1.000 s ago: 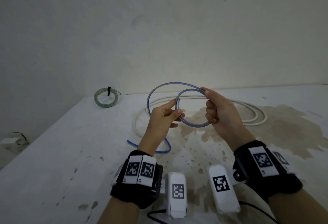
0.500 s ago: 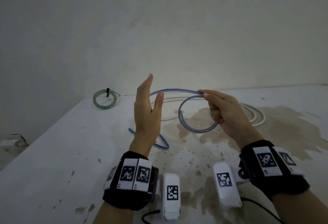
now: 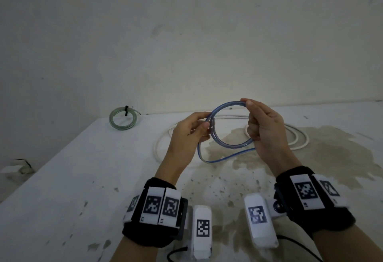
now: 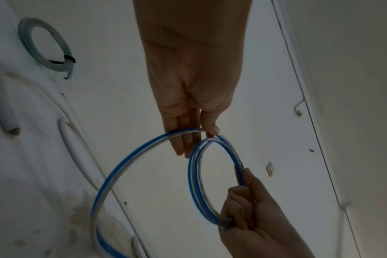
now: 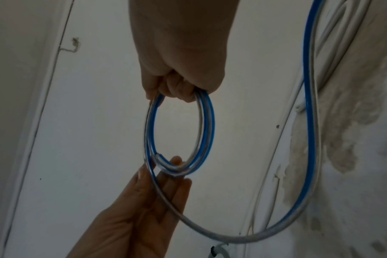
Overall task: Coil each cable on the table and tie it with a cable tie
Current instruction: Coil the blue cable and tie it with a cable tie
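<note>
A blue-and-clear cable is held up over the table as a small coil of about two turns. My right hand grips the coil's right side, thumb and forefinger at its top, the other fingers curled round its lower part. My left hand pinches the cable at the coil's left side between thumb and nearly straight fingers. The loose tail hangs in a wide bend down to the table. No loose cable tie is visible.
A green coiled cable bound with a black tie lies at the table's far left corner. A long white cable sprawls behind my hands. The white table has a brown stain at the right, and a wall stands behind it.
Half a second ago my left hand was open and lifted off the cable. It now pinches the coil's left side again, and the tail has swung from the left to under the coil.
</note>
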